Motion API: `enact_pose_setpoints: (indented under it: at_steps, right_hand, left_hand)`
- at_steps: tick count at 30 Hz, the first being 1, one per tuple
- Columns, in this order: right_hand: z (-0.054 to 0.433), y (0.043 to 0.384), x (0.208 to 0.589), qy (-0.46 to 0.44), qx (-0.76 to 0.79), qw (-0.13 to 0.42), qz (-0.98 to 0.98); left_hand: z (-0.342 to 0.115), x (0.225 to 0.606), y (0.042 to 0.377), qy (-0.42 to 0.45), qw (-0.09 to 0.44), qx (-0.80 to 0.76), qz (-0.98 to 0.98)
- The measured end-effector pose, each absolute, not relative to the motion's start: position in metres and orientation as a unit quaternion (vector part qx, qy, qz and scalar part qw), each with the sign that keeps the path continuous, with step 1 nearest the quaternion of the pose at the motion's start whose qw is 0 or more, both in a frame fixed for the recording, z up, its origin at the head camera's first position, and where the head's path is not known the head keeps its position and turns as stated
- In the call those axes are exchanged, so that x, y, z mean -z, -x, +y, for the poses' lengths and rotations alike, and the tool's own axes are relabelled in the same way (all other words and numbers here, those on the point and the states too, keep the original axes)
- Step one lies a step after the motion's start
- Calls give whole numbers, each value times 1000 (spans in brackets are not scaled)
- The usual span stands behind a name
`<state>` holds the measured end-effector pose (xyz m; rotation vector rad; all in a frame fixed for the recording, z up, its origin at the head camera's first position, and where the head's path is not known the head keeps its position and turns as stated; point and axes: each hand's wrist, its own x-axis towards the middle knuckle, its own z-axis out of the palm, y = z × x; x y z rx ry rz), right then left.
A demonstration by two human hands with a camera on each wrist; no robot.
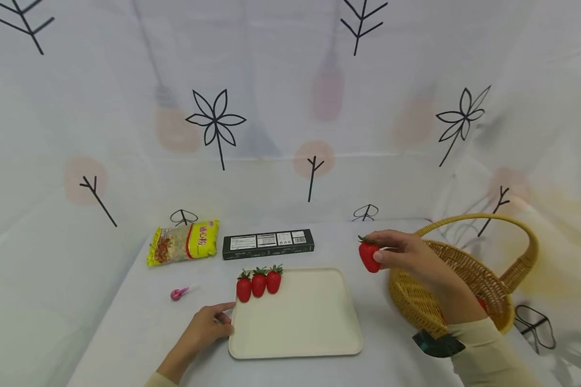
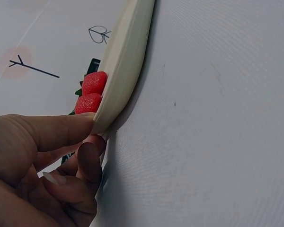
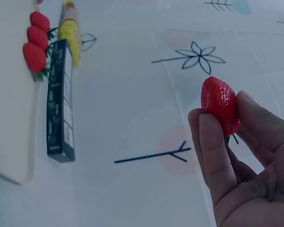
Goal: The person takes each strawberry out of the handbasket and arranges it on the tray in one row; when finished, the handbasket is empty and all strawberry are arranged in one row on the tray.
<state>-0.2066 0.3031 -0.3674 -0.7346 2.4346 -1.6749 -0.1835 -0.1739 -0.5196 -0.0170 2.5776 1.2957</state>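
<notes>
My right hand (image 1: 418,263) pinches a red strawberry (image 1: 369,256) between thumb and fingers, raised between the tray and the wicker basket (image 1: 406,293). The right wrist view shows this strawberry (image 3: 220,105) with its green leaves pointing down toward the palm. At the left edge of the cream tray (image 1: 295,328), my left hand (image 1: 205,328) grips the rim with its fingertips. Three strawberries (image 1: 259,285) lie side by side in the tray's far left corner, leaves toward the back. Inside the basket some red shows, mostly hidden by my right forearm.
Behind the tray lies a long black box (image 1: 268,244). A yellow food packet (image 1: 184,243) is at the back left, with a pink wrapped lollipop (image 1: 179,293) in front of it. The basket's tall handle (image 1: 523,258) arches up at the right.
</notes>
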Motion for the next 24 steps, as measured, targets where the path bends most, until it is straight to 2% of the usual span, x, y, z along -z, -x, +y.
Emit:
enact_pose_setpoints:
  at_steps: [14,24]
  right_hand:
    - [253,245,383,211,569,63,792]
    - [220,273,415,172,601,91,775]
  left_hand:
    - [-173,522,185,9,136,-443,886]
    - [-173,522,185,10,132,-448,884]
